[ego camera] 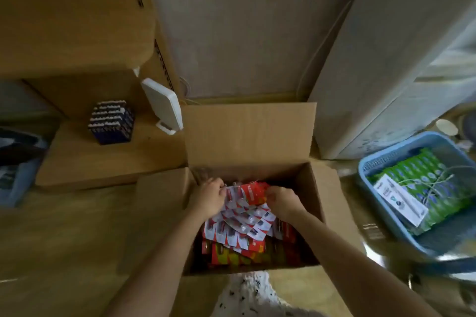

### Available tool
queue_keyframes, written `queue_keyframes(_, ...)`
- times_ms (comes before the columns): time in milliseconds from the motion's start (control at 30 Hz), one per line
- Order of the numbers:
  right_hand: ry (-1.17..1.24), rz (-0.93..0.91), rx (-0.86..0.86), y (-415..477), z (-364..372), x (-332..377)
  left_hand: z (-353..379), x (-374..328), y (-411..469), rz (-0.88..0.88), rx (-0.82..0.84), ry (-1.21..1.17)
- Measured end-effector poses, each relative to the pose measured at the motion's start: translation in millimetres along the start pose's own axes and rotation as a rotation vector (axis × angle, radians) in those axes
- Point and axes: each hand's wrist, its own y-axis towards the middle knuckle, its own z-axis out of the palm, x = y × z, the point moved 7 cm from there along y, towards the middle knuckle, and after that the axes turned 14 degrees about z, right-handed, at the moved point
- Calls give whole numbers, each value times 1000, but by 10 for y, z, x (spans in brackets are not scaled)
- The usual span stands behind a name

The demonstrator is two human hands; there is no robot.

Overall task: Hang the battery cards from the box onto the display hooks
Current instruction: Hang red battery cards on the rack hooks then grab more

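Inside: left hand (208, 198), right hand (282, 201) both pinching fanned red-white battery cards (239, 219) in brown cardboard box (249, 134).

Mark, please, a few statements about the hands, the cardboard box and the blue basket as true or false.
1. The left hand and the right hand both hold battery cards inside the cardboard box. True.
2. The cardboard box is closed. False: its flaps stand open.
3. The blue basket holds green packs. True.
4. The dark battery block sits in the basket. False: it stands on the wooden shelf.
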Motion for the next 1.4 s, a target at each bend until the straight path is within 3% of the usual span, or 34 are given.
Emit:
queue_keyframes(267,310,5,-143,491,251,-114,527,434,417,7,-8,143)
queue_keyframes(500,201,116,-111,451,376,-54,457,340,397,44,-27,260)
queue_keyframes(633,153,150,-56,455,354,-28,422,431,320,-33,-159,99)
queue_keyframes(767,267,158,102,424,334,-126,484,385,366,-38,-4,-65)
queue_keyframes(967,746,259,303,297,349,-388,480,355,398,-20,267,3)
queue_keyframes(1033,801,258,267,309,333,-474,446,319,372,-17,310,36)
queue_keyframes(1133,981,274,234,288,297,-579,382,305,318,-50,226,-198)
queue_keyframes(1267,1261,206,298,158,213,-498,393,184,167,-17,269,-575)
queue_keyframes(1400,1267,116,147,-58,-126,-377,105,1,-78,14,176,-822)
